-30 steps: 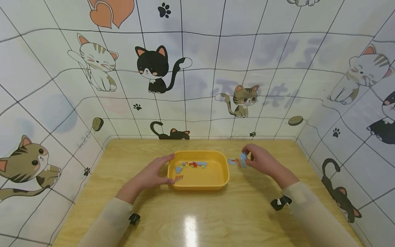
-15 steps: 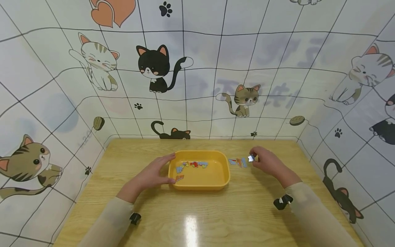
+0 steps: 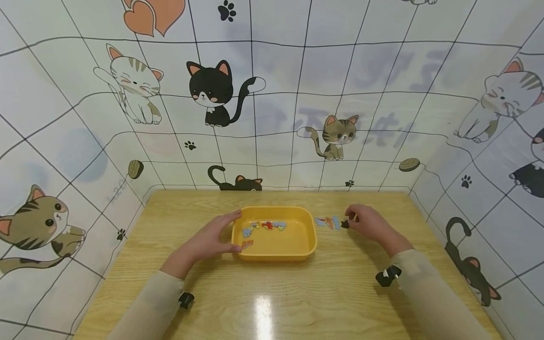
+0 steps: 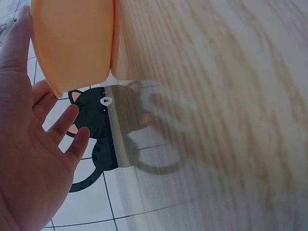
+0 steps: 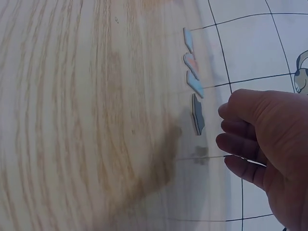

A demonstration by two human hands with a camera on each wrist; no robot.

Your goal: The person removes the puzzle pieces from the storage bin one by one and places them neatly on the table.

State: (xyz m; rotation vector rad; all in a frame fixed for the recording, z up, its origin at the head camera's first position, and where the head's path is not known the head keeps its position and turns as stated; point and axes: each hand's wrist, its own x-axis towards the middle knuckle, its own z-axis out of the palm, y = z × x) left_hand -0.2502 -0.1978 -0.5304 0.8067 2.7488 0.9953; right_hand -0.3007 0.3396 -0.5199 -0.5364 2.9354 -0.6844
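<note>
My left hand (image 3: 212,238) spans the left end of a yellow plastic tray (image 3: 276,258), thumb at the front corner and fingers at the back corner. In the left wrist view its other fingers are loosely bent beside the tray wall. A dark, jagged flat piece (image 3: 345,224), like a puzzle piece, lies on the table right of the tray. My right hand (image 3: 367,223) is beside it, fingertips close to its edge. The right wrist view shows a gap between the fingers and the dark piece (image 5: 198,115). Colourful puzzle pieces (image 3: 327,223) lie in a short row between this piece and the tray.
Several puzzle pieces (image 3: 267,225) lie inside the tray along its back side, and an orange one (image 3: 247,244) is at its front left. A wall covering with cat drawings (image 3: 272,141) rises behind the wooden table (image 3: 221,293) and at both sides.
My right hand drew a light blue piece rightward from the row and let go of it. A dark face now shows there, at the row's right end. The left hand has stayed at the tray.
</note>
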